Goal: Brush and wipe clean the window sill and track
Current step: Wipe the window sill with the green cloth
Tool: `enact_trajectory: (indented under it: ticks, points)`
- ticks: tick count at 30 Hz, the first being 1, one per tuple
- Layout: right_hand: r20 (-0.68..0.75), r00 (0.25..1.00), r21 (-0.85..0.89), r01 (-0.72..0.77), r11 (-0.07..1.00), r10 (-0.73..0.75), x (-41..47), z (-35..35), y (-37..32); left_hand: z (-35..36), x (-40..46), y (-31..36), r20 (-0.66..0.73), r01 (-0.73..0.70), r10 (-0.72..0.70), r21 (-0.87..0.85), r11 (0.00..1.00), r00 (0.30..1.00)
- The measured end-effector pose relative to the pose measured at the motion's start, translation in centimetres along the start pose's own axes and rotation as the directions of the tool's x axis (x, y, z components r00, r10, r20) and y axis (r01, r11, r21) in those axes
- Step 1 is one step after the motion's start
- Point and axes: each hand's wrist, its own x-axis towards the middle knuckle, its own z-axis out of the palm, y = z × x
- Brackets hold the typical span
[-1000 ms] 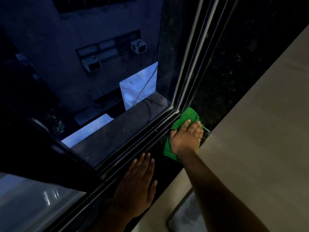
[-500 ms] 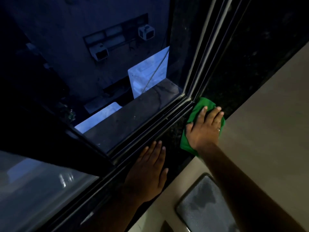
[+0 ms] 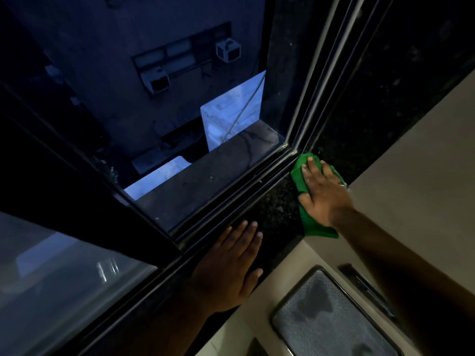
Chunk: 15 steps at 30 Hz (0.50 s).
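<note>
A green cloth point(image 3: 308, 222) lies on the dark speckled stone window sill point(image 3: 277, 209), close to the corner where the sill meets the side frame. My right hand point(image 3: 321, 194) presses flat on the cloth, fingers pointing toward the corner. Flat on the sill nearer to me rests my left hand point(image 3: 228, 268), fingers spread, holding nothing. The black window track point(image 3: 231, 196) runs diagonally just beyond both hands. No brush is in view.
The sliding pane point(image 3: 64, 273) with its dark frame stands at the left. Beyond the opening is an outer ledge point(image 3: 205, 181) and a deep drop. A beige wall point(image 3: 411, 163) is to the right, and a grey textured object point(image 3: 334, 319) lies below the sill.
My right hand has slid the cloth along the sill into the corner by the side frame. The left hand has stayed flat on the sill. The camera view has shifted.
</note>
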Motion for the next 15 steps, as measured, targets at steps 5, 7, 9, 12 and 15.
enact_trajectory:
  ticks: [5,7,9,12,15]
  points:
    - [0.009,0.935,0.137,-0.351,0.926,0.353,1.0,1.0,-7.2,-0.1,0.1,0.1,0.013,0.014,-0.014,0.005,1.000,1.000]
    - [-0.016,0.986,0.123,-0.164,0.979,0.168,-1.1,1.3,-5.8,-0.2,0.0,0.1,0.018,0.008,-0.008,-0.002,1.000,1.000]
    - [-0.041,0.998,0.144,0.058,0.988,-0.053,-4.0,1.7,-2.8,-0.4,0.1,0.1,0.018,0.004,-0.004,-0.001,1.000,1.000]
    - [-0.068,0.998,0.222,0.018,0.975,-0.003,-5.2,1.4,0.5,-0.6,0.1,0.1,0.008,-0.004,0.004,-0.020,1.000,1.000]
    - [-0.109,0.979,0.194,-0.148,0.970,0.171,-3.6,1.0,0.4,-0.5,0.0,0.2,0.001,-0.002,0.002,-0.034,0.999,1.000]
